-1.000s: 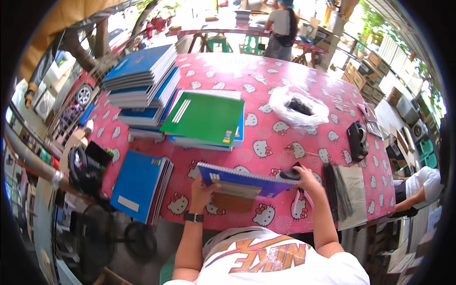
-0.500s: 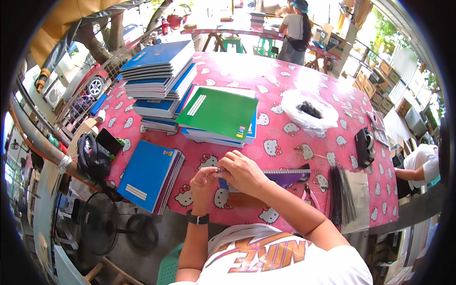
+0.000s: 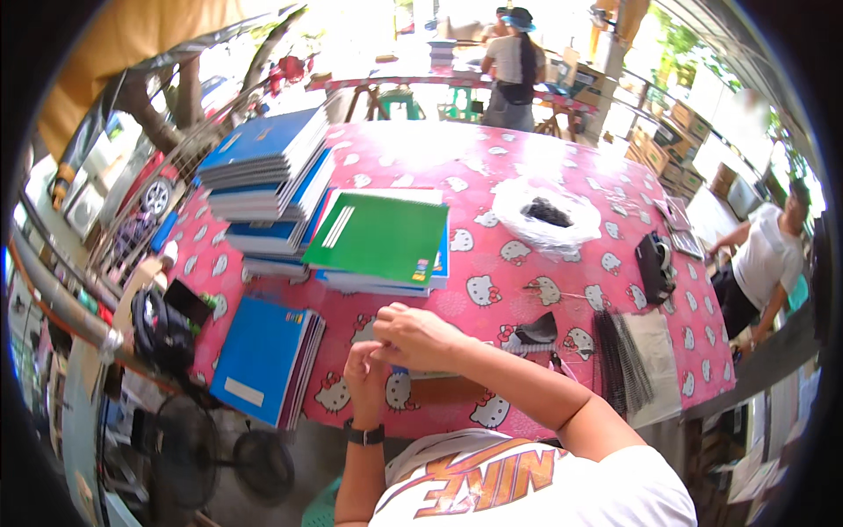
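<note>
My left hand (image 3: 363,371) and my right hand (image 3: 414,335) meet over the near edge of the table, fingertips pinched together. Whatever small thing is between them is hidden by the fingers. Beneath my right forearm lies a spiral notebook, mostly covered; its coil (image 3: 529,348) and a dark, lifted cover corner (image 3: 537,328) show past the arm. A brown board edge (image 3: 446,391) shows below that forearm. To the left of my hands lies a small pile of blue spiral notebooks (image 3: 259,356). Beyond them is a stack topped by a green notebook (image 3: 382,235).
A tall stack of blue notebooks (image 3: 263,145) stands at the far left. On the pink tablecloth (image 3: 479,290) are a plastic bag with black pieces (image 3: 546,213), a black case (image 3: 655,270) and black coils (image 3: 622,362). A co-worker (image 3: 764,259) stands at right, another person (image 3: 514,70) far behind.
The view has shifted, so the table's things sit farther left. My hands stay together, the right now covering more of the left fingertips. The co-worker at right now shows more upright.
</note>
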Demonstrator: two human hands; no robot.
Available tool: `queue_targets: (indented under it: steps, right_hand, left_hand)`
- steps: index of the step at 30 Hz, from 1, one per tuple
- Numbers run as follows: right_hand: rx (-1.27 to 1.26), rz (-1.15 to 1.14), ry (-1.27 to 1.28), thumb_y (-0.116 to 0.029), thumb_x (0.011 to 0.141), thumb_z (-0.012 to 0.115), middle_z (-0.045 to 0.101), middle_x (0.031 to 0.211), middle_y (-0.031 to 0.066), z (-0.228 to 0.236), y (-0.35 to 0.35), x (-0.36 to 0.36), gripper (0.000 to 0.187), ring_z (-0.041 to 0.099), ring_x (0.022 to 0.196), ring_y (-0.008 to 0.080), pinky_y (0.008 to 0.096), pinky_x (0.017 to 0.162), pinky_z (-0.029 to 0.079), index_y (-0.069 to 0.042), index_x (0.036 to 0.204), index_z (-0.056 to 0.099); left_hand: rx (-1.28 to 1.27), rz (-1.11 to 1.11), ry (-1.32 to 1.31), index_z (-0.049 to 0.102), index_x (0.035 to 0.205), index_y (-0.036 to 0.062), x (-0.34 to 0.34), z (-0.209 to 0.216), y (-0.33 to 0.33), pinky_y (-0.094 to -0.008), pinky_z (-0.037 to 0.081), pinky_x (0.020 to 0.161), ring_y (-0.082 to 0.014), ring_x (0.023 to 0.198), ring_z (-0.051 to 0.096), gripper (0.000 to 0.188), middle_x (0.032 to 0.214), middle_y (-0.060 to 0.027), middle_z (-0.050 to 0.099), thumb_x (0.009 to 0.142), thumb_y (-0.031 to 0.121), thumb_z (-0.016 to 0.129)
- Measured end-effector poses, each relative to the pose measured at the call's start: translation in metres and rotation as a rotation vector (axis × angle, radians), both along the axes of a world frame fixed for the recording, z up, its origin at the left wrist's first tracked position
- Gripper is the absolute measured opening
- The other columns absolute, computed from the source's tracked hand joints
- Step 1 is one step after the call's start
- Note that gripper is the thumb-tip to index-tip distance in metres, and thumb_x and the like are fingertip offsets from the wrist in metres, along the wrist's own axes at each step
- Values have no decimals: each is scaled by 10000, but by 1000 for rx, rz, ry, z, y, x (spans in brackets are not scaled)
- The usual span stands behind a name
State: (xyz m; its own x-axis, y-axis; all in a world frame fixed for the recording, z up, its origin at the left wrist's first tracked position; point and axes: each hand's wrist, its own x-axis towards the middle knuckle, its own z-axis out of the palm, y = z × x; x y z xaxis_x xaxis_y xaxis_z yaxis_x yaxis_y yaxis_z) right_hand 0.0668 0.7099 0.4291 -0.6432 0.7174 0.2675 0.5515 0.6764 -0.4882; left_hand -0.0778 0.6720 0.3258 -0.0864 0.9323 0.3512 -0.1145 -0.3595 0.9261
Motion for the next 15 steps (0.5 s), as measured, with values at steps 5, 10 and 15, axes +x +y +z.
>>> queue_targets:
  steps: [5, 10, 15]
  right_hand:
    - [39, -49, -32, -169, 800, 582, 564, 930, 125, -11, -5, 2, 172, 548, 963, 288, 376, 815, 476, -7, 857, 583]
    - [94, -35, -83, -118, 755, 590, 566, 914, 108, -17, -5, 7, 146, 563, 945, 266, 358, 769, 501, -34, 874, 589]
    - [-617, -329, 262, -416, 894, 506, 638, 1022, 173, 21, 79, 74, 456, 632, 836, 333, 421, 701, 517, -213, 1301, 476]
  left_hand:
    - [-42, -12, -99, 546, 944, 39, 11, -4, 1, -218, 387, 674, -56, 767, 448, 134, 854, 14, 532, 930, 173, 554]
    - [-92, -62, -203, 539, 950, 44, 18, 8, 0, -220, 382, 700, -60, 795, 462, 154, 885, 13, 518, 910, 185, 584]
    - [-24, -64, -172, 538, 1036, 44, 5, 6, 6, -202, 361, 666, -46, 763, 452, 235, 889, 17, 522, 900, 225, 602]
